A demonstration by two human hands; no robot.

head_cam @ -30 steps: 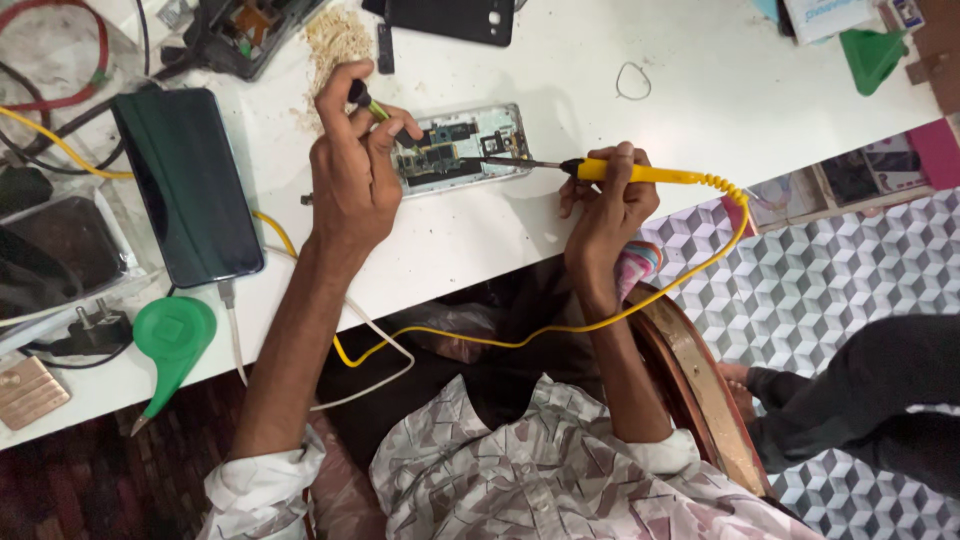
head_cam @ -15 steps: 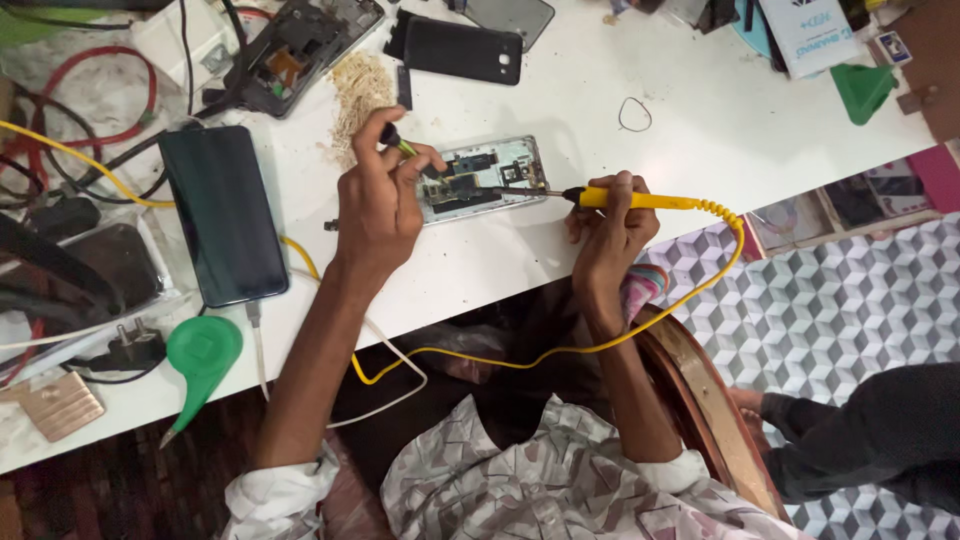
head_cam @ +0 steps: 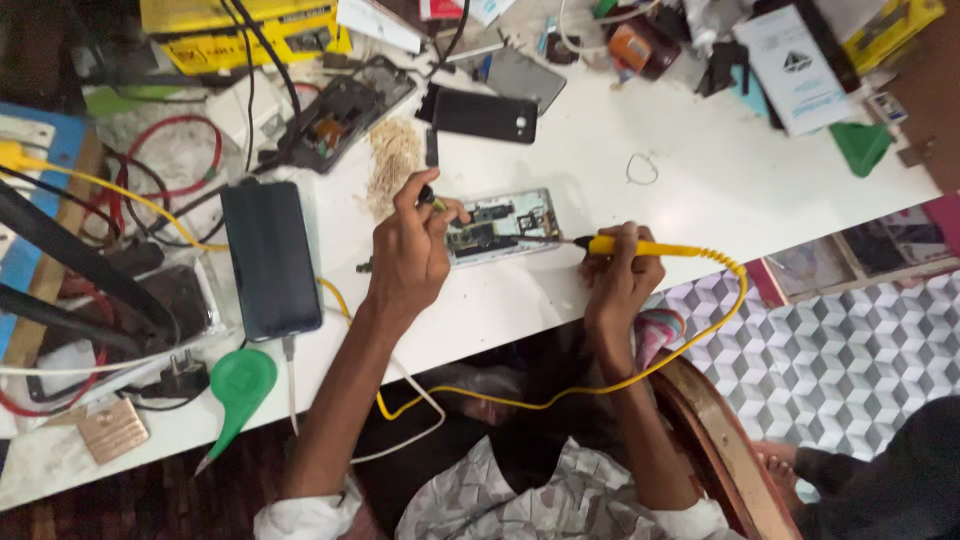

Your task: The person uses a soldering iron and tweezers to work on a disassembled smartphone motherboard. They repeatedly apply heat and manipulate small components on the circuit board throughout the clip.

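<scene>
Head view: against the frames a second and half a second back, we see more of the cluttered far bench (head_cam: 640, 120) and the whole scene sits lower and larger; the camera has tilted, while hands and work keep their relation. We judge the soldering is under way, not interrupted.

The opened phone (head_cam: 500, 225) lies flat near the bench's front edge, long axis running left-right with a slight rise to the right.

Left hand (head_cam: 410, 255) is curled, fingertips pinched on a small dark tool at the phone's left end. Right hand (head_cam: 618, 275) is closed around the yellow iron (head_cam: 640, 247); the iron lies nearly horizontal, tip pointing left and touching the phone's right end, cord (head_cam: 735, 290) trailing right and down.
</scene>
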